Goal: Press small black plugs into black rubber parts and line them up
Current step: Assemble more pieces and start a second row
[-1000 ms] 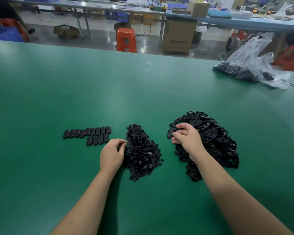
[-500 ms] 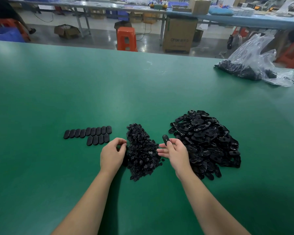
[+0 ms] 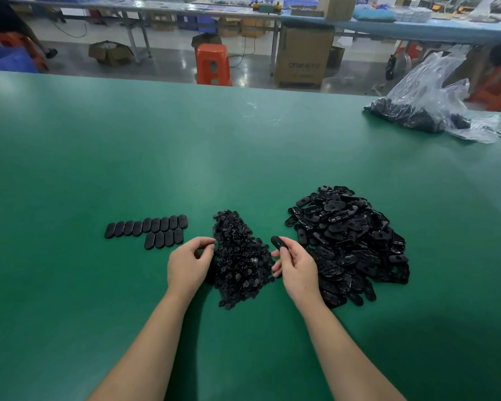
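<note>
Right hand (image 3: 297, 266) pinches one rubber part (image 3: 277, 242) between plug pile (image 3: 240, 261) and parts pile (image 3: 350, 241). Left hand (image 3: 189, 263) curled at plug pile edge, grasp unclear. Finished rows (image 3: 154, 230) left.

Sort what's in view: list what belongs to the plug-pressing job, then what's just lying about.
In the job: left hand at the plug pile; right hand holding one rubber part; rubber parts heap; finished rows.

Lying about: plastic bag; orange stool; cardboard box.
</note>
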`<control>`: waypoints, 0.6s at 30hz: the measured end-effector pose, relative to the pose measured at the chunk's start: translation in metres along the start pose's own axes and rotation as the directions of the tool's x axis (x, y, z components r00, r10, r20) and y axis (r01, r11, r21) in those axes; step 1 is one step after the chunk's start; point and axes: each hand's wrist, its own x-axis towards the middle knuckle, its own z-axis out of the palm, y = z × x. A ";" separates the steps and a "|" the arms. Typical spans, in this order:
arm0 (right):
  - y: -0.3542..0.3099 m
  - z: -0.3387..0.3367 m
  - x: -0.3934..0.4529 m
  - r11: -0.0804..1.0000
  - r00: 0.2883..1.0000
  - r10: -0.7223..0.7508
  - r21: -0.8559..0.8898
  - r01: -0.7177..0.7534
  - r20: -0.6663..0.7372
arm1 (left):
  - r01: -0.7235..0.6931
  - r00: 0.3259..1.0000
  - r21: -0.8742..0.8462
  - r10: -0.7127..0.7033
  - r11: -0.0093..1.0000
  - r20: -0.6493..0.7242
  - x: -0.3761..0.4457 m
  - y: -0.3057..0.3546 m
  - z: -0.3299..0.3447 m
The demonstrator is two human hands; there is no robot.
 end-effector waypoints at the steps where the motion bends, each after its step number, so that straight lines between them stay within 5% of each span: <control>1: 0.000 0.000 0.000 1.000 1.000 -0.001 -0.009 0.001 0.003 | 0.005 1.000 -0.025 -0.005 1.000 0.002 0.000 0.001 -0.001; 18: -0.003 -0.001 -0.001 1.000 1.000 -0.024 -0.001 0.024 0.013 | 0.130 0.984 -0.432 -0.062 0.893 0.168 -0.002 0.052 0.013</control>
